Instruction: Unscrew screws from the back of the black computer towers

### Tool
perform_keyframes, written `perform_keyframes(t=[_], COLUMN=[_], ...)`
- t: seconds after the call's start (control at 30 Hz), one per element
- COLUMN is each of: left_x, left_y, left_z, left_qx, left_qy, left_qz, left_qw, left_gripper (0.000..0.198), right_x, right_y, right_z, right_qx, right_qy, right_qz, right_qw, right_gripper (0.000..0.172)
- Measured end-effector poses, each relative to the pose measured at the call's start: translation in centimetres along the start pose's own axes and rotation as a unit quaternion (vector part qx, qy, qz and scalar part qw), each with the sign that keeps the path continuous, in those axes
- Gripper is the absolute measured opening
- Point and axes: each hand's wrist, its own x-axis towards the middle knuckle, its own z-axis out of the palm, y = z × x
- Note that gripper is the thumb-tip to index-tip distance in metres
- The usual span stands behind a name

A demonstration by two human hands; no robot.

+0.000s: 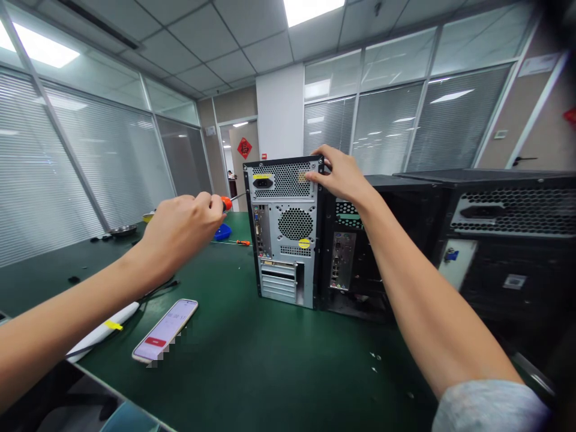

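Note:
A computer tower (294, 207) stands upright on the green table, its grey rear panel with fan grille, power socket and slot covers facing me. My left hand (182, 231) is closed around the orange handle of a screwdriver (227, 203). The thin shaft points right, at the tower's upper left rear edge; whether the tip touches cannot be made out. My right hand (342, 174) grips the tower's top right corner, thumb on the rear panel and fingers over the top and side.
Two more black computer cases (382, 240) (517, 252) stand to the right. A phone (166, 330) lies front left. Behind are another orange-handled screwdriver (243, 243), a blue tray (222, 231) and a metal bowl (123, 230). Small screws (374, 360) lie front right on the table (252, 366).

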Motion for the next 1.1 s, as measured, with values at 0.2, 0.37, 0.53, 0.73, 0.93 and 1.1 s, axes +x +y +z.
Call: perform_keyframes(t=[0.2, 0.37, 0.53, 0.73, 0.93, 1.1], left_x=[0.0, 0.2, 0.1, -0.1, -0.2, -0.1], left_y=[0.0, -0.3, -0.5, -0.8, -1.0, -1.2], left_z=[-0.2, -0.6, -0.8, -0.3, -0.2, -0.2], left_qx=[0.104, 0.118, 0.178, 0.189, 0.147, 0.087], left_qy=[-0.017, -0.034, -0.037, -0.005, 0.001, 0.000], left_qz=[0.006, 0.020, 0.056, 0.088, 0.113, 0.102], left_qw=[0.994, 0.992, 0.982, 0.978, 0.983, 0.991], left_gripper=[0.039, 0.037, 0.043, 0.044, 0.045, 0.044], right_x=[0.0, 0.1, 0.1, 0.0, 0.0, 0.1], right_y=[0.0, 0.0, -0.1, -0.2, 0.0, 0.1], right_z=[0.0, 0.0, 0.0, -0.1, 0.0, 0.1], right_qx=[-0.001, -0.004, -0.002, -0.001, -0.005, -0.004], right_qy=[0.001, -0.001, 0.000, -0.001, -0.001, 0.002], right_qz=[-0.001, -0.003, -0.006, -0.006, -0.006, -0.007], right_qw=[1.000, 1.000, 1.000, 1.000, 1.000, 1.000], right_gripper=[0.032, 0.031, 0.029, 0.029, 0.030, 0.030])
